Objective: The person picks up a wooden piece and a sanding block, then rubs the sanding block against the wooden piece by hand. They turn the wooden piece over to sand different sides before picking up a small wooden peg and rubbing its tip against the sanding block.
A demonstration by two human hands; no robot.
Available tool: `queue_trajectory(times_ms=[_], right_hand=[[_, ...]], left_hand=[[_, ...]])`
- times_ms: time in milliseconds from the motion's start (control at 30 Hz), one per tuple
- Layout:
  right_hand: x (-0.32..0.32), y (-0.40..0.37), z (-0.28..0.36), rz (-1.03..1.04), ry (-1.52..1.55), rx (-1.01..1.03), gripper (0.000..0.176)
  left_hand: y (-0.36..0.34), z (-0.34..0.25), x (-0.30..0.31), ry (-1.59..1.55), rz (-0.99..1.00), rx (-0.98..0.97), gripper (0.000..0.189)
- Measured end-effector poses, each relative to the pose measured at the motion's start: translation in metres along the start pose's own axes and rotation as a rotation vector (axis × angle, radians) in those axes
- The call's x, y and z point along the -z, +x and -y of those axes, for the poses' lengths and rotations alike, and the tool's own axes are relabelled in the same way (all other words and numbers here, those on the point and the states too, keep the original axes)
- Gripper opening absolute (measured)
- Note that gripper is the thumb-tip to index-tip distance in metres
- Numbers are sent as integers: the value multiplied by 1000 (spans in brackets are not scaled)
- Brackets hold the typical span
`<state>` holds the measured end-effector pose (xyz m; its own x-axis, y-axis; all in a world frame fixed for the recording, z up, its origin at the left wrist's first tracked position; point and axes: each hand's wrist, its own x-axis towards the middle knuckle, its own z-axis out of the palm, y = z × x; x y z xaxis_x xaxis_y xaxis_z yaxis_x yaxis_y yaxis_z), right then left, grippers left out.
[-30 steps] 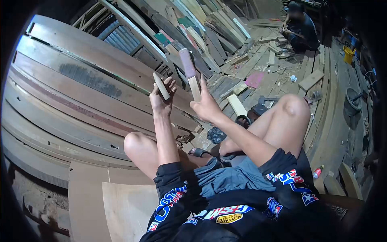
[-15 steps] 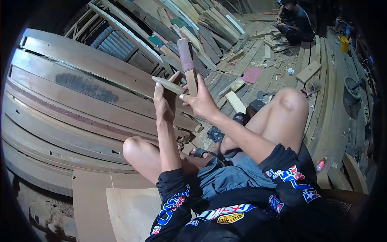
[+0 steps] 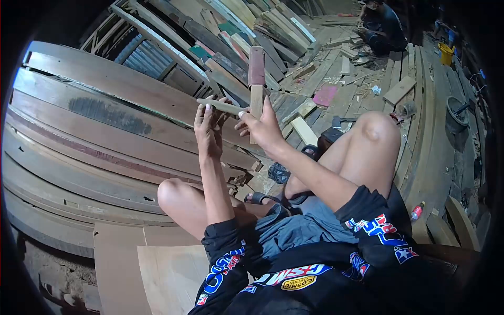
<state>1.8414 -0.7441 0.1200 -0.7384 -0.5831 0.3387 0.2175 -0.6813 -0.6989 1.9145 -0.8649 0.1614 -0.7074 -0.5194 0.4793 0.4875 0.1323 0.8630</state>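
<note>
- Pale slat [image 3: 220, 106], upper centre of the frame, lies level in our left hand [image 3: 208, 130], fingers closed round one end, leaving its face bare.
- Our right hand [image 3: 265, 130] grasps the stick [image 3: 256, 79] upright, just beside the slat's tip.

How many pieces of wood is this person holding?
2: a small pale stick crosswise in the left hand; a longer reddish-topped stick upright in the right hand.

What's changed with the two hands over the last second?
The left hand turned its small wood piece from upright to nearly level and brought it across to the wrapped stick held in the right hand. The hands were apart and now meet. Nothing was picked up or let go. The stick stays upright and both grips are unchanged.
</note>
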Motion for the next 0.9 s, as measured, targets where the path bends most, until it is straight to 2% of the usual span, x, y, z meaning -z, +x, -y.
queue_trajectory(times_ms=[100, 200, 433, 533, 633, 700, 833, 900], right_hand=[[-1, 0, 0, -21, 9, -49, 45], [-2, -2, 7, -21, -10, -13, 39], [-2, -2, 6, -40, 25, -46, 30], [-2, 1, 4, -16, 138, -68, 36], [-3, 0, 5, -27, 189, -154, 28], [-1, -2, 9, 45, 231, -286, 20], [0, -1, 7, 106, 354, -357, 20], [0, 0, 3, 59, 375, -408, 20]], left_hand=[[2, 4, 6, 61, 21, 17, 35], [0, 6, 4, 71, 8, 26, 31], [-5, 5, 2, 208, 196, 155, 36], [-5, 7, 4, 169, 194, 158, 37], [-6, 4, 1, 92, 154, 91, 40], [-6, 0, -2, 54, 142, 70, 40], [-3, 3, 0, 7, 90, 34, 46], [-1, 2, 2, -58, 50, 2, 45]])
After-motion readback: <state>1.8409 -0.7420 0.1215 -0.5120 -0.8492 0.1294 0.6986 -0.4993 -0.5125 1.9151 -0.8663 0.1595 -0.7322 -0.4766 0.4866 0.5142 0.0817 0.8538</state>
